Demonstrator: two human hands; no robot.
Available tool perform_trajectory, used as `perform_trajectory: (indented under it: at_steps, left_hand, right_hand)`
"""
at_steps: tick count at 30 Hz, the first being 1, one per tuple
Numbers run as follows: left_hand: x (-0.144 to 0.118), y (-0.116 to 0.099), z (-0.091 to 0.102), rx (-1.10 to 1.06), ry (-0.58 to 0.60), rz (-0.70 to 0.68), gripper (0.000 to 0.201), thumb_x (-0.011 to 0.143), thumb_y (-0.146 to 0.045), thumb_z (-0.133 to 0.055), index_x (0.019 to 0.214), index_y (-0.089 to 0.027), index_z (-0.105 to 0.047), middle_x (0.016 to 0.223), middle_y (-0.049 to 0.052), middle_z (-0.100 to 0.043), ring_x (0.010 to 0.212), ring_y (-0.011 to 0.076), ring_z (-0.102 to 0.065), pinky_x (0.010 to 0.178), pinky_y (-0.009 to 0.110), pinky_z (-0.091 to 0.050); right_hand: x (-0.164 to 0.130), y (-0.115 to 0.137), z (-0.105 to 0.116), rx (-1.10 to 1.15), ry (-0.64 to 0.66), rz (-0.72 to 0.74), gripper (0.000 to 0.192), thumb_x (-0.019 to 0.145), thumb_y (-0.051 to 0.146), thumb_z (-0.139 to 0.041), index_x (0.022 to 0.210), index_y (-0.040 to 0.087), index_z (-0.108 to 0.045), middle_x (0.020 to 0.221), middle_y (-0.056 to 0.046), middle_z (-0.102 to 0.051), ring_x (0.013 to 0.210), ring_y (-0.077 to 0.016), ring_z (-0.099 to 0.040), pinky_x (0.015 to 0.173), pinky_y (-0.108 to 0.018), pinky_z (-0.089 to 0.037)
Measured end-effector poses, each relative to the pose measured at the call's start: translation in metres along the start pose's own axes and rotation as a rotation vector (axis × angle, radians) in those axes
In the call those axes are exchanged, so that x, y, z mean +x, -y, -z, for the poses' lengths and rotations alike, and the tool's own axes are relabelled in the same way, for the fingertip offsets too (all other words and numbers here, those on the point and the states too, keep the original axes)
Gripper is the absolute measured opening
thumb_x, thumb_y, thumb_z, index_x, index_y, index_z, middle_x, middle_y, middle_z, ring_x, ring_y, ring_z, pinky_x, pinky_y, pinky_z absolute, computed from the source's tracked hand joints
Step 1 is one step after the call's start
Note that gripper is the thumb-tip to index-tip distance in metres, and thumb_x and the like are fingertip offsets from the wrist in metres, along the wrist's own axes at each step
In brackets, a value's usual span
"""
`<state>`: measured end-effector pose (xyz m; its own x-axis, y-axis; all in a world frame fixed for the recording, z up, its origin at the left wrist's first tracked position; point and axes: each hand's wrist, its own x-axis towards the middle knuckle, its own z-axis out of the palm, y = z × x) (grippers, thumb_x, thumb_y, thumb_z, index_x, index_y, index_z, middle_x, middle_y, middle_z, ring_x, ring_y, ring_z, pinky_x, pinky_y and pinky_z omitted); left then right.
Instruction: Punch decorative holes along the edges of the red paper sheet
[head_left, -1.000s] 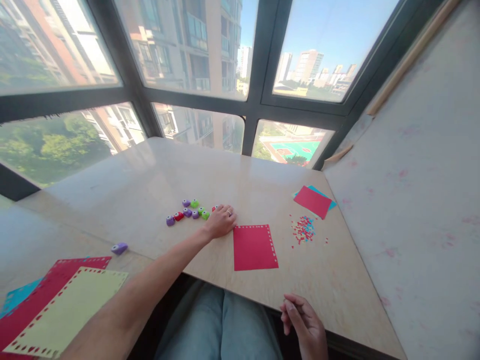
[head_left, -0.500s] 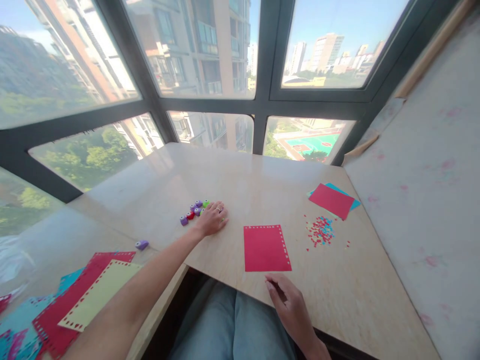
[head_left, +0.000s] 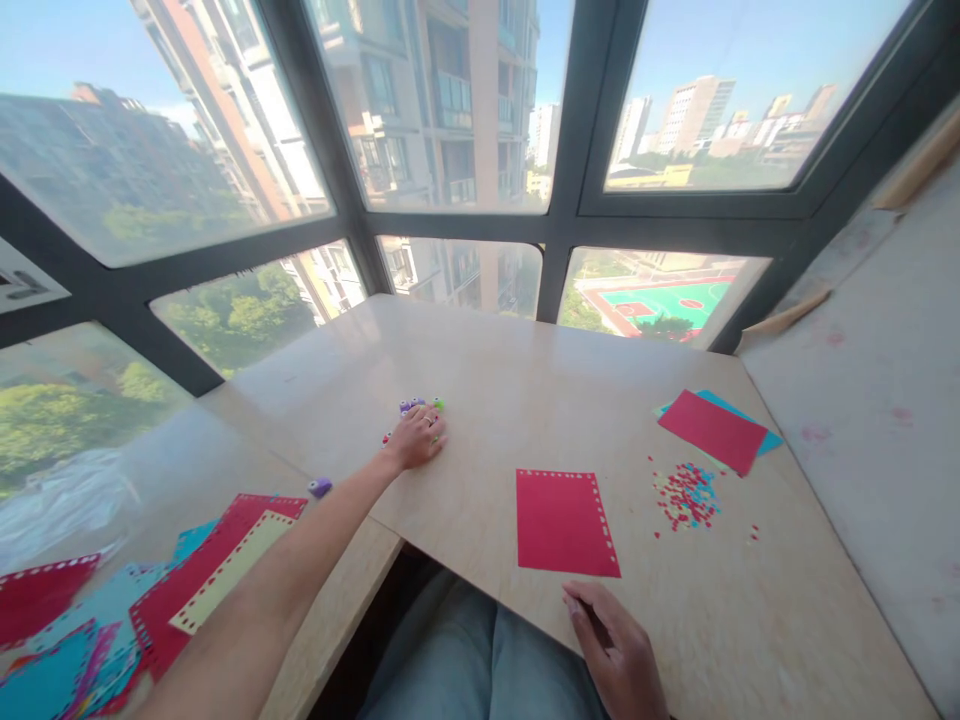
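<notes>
My left hand reaches across the table and lies curled over a group of small craft punches, purple, green and red. Its fingertips and whatever is under them are hidden. Below and right of it, a red paper square lies flat, with punched holes along its top and right edges. My right hand rests at the table's front edge, just below that square. Its thumb and fingers are closed together, and I see nothing between them. One lone purple punch sits left of the group, beside my left forearm.
Punched-out paper bits lie in a loose pile at right. Behind them is a stack of red and blue sheets. More punched sheets and clear plastic wrap cover the left side. Windows and a wall border the table.
The view has shifted left, so things appear farther right. My left hand has moved left over the punches and covers more of them. My right hand stays below the red square.
</notes>
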<state>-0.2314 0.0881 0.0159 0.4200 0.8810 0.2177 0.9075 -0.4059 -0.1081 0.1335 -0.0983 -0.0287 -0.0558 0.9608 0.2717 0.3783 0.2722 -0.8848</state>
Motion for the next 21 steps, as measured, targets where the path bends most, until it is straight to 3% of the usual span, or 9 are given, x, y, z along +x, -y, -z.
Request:
perform_trajectory:
  at_steps: [7, 10, 16, 21]
  left_hand:
    - [-0.012, 0.018, 0.000, 0.005, -0.018, 0.004, 0.033, 0.091, -0.035, -0.046, 0.106, -0.014, -0.067, 0.127, 0.020, -0.058, 0.124, 0.0305, -0.049, 0.106, 0.049, -0.035]
    - [-0.010, 0.022, 0.004, 0.007, -0.009, -0.013, 0.039, 0.093, -0.040, -0.043, 0.115, -0.015, -0.063, 0.131, 0.018, -0.056, 0.127, 0.0300, -0.047, 0.108, 0.048, -0.033]
    - [0.022, 0.036, 0.026, 0.005, 0.004, 0.096, 0.040, 0.098, -0.036, -0.032, 0.124, -0.017, -0.056, 0.134, 0.016, -0.054, 0.128, 0.0246, -0.047, 0.104, 0.039, -0.037]
    - [0.042, 0.038, 0.027, -0.011, 0.170, -0.013, 0.049, 0.096, -0.046, -0.037, 0.130, -0.014, -0.050, 0.139, 0.016, -0.051, 0.129, 0.0254, -0.046, 0.104, 0.038, -0.037]
  right_hand:
    - [-0.001, -0.005, -0.005, -0.037, -0.032, 0.044, 0.019, 0.084, 0.038, -0.062, 0.088, 0.025, -0.075, 0.084, -0.009, -0.074, 0.076, -0.0244, -0.071, 0.071, -0.032, -0.058]
    - [-0.001, -0.003, -0.007, -0.006, -0.012, 0.047, 0.018, 0.083, 0.038, -0.063, 0.088, 0.025, -0.076, 0.083, -0.009, -0.074, 0.076, -0.0243, -0.071, 0.071, -0.031, -0.058]
    - [0.002, 0.000, -0.004, 0.082, -0.025, -0.007, 0.020, 0.083, 0.038, -0.065, 0.086, 0.022, -0.075, 0.079, -0.008, -0.073, 0.069, -0.0195, -0.070, 0.064, -0.023, -0.058]
    - [0.008, 0.001, -0.001, 0.088, -0.005, -0.019, 0.024, 0.083, 0.041, -0.065, 0.085, 0.019, -0.074, 0.076, -0.008, -0.072, 0.064, -0.0185, -0.069, 0.060, -0.021, -0.057]
